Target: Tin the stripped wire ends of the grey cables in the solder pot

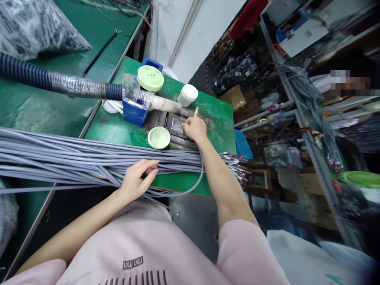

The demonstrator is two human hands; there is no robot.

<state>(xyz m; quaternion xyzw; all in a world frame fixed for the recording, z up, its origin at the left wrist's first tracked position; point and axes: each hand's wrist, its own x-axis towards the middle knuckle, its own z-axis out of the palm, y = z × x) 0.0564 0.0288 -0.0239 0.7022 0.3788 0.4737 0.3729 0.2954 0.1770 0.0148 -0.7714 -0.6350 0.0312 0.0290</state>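
My right hand (196, 127) is closed on the end of a grey cable (203, 168), with thin bare-tipped wires poking out past the fingers. Those wires are over the shiny silver square of what looks like a solder pot (177, 125). From that hand the cable loops down and back leftward beneath my left hand. My left hand (139, 177) lies on a thick bundle of grey cables (89, 154), thumb and forefinger apart. The bundle's stripped ends (237, 165) fan out at the right. Just left of the pot stands a small pale-green dish (159, 137).
A ribbed hose (80, 85) runs over a blue box (135, 112) to a nozzle beside the pot. Behind are a white jar (188, 95) and a round yellow-green tin (150, 78). A plastic bag (38, 29) lies upper left. Another person is at far right.
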